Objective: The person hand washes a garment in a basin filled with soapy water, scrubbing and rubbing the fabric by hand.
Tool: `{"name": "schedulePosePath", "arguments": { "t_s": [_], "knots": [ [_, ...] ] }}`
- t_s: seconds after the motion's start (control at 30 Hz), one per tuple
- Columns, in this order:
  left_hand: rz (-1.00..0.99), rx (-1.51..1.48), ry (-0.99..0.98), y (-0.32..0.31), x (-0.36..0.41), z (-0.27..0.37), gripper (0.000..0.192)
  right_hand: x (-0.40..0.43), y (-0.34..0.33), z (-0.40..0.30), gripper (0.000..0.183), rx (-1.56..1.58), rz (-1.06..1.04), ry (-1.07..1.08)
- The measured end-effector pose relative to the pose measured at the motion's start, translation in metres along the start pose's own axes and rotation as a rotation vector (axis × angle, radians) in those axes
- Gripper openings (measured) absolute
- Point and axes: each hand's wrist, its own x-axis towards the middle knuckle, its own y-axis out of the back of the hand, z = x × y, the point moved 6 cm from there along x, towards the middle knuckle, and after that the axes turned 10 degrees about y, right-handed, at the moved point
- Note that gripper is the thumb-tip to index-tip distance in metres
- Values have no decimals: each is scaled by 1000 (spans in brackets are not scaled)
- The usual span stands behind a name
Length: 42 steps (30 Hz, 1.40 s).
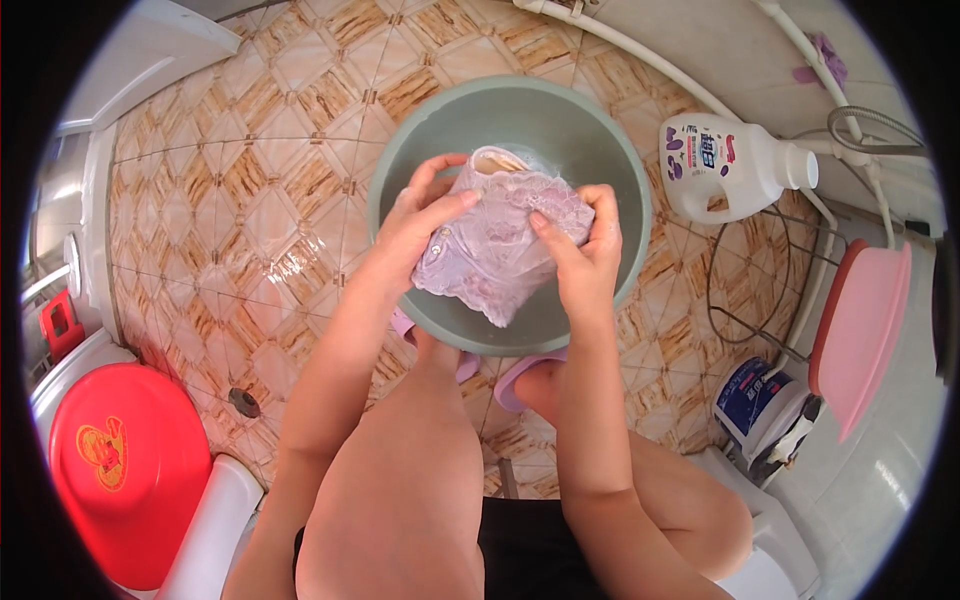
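A pale lilac lace garment (502,232), wet and bunched, is stretched between my two hands above a grey-green plastic basin (390,187). My left hand (431,214) grips its left side, thumb lying on the lace. At the garment's lower left corner there are small metal fasteners (437,251). My right hand (589,251) pinches the right side, with the thumb on top and the fingers curled behind the fabric. A little foam (534,161) shows behind the garment inside the basin, whose bottom is largely hidden by the cloth.
Right of the basin is an uncapped white detergent bottle (697,169). Beyond it are a wire rack (750,330), pink basins (862,337) and a white-and-blue bucket (757,405). A red basin (135,480) sits at lower left. The patterned floor tiles (300,255) carry a drain (244,403).
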Motion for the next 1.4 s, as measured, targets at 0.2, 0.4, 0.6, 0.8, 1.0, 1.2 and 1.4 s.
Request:
{"name": "schedulePosePath", "arguments": {
  "t_s": [0.2, 0.4, 0.6, 0.8, 1.0, 1.2, 1.4],
  "knots": [
    [260, 692, -272, -12, -15, -3, 34, -10, -33, -7, 54, 20, -81, 55],
    [311, 567, -246, -25, -18, 1, 36, -20, -37, 0, 44, -148, 107, -84],
    [190, 648, -51, -36, -8, 2, 35, -11, -15, 31, 46, -53, 286, -448],
    [-144, -44, 184, -14, 5, -25, 65, 1, 20, 38, 36, 421, 607, -329],
    [24, -440, 275, -21, 2, -35, 57, -25, -17, 6, 47, -145, 286, -3],
    [330, -156, 70, -6, 11, -64, 58, -28, -43, -7, 50, -511, 340, 213],
    [339, -53, 90, -5, 5, -53, 53, -16, -11, 65, 36, 12, 243, -373]
  ]
}}
